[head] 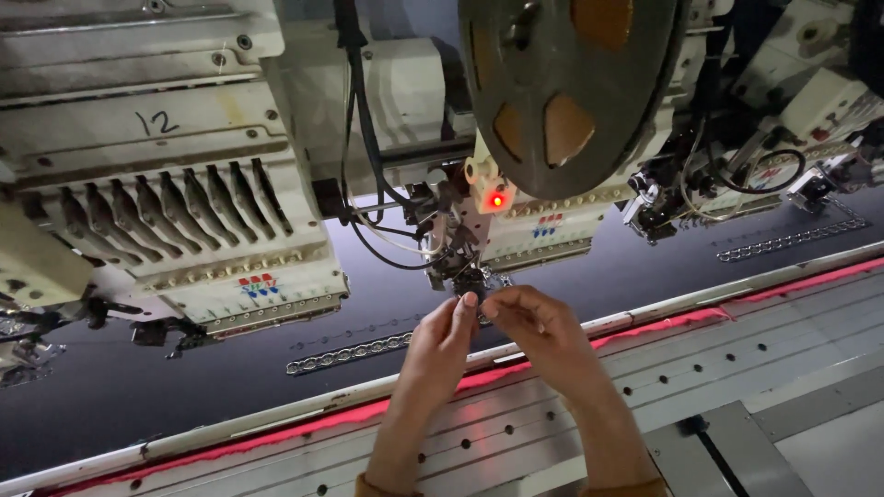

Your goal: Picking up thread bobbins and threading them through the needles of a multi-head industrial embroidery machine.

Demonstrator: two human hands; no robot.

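Observation:
My left hand (444, 337) and my right hand (534, 322) meet under the needle area (465, 267) of an embroidery machine head. Their fingertips are pinched close together just below the small dark mechanism, apparently on a fine thread that is too thin to make out. A red light (497, 200) glows on the head above them. A large round reel (566, 87) with orange cut-outs hangs over the head. Dark fabric (184, 387) lies stretched beneath the machine, with a stitched chain-like pattern (350, 353) to the left of my hands.
Another cream machine head (203, 239) with a row of thread levers stands at the left, and further heads (783, 138) at the right. A red strip (672, 322) edges the fabric along a pale frame rail. A grey perforated metal table (700, 368) runs in front.

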